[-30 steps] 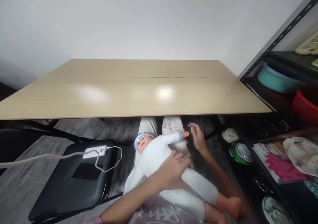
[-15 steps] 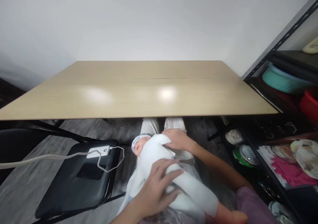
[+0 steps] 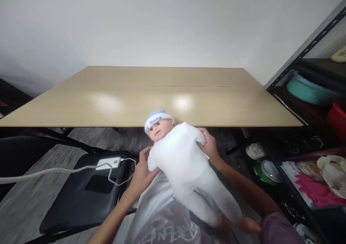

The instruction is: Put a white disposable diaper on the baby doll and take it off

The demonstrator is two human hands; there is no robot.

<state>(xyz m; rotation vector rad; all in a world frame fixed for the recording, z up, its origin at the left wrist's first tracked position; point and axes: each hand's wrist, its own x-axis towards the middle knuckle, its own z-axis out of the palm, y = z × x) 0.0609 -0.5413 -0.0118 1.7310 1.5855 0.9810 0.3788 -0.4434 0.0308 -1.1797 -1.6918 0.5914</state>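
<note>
White-suited doll (image 3: 181,155): left hand (image 3: 141,173) and right hand (image 3: 211,146) grasp 2 arms (image 3: 154,162) (fingers (image 3: 145,151) curled).

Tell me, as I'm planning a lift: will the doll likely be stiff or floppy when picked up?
The doll will probably feel soft, since its white torso looks padded. Its legs may swing, as the left hand and right hand hold only its upper body. Its head, smooth-looking, is likely stiffer.

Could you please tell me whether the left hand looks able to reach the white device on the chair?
Probably yes, once freed: the left hand grips the doll, but the white device lies in the open on the black chair nearby, with only a loop of cable between.
</note>
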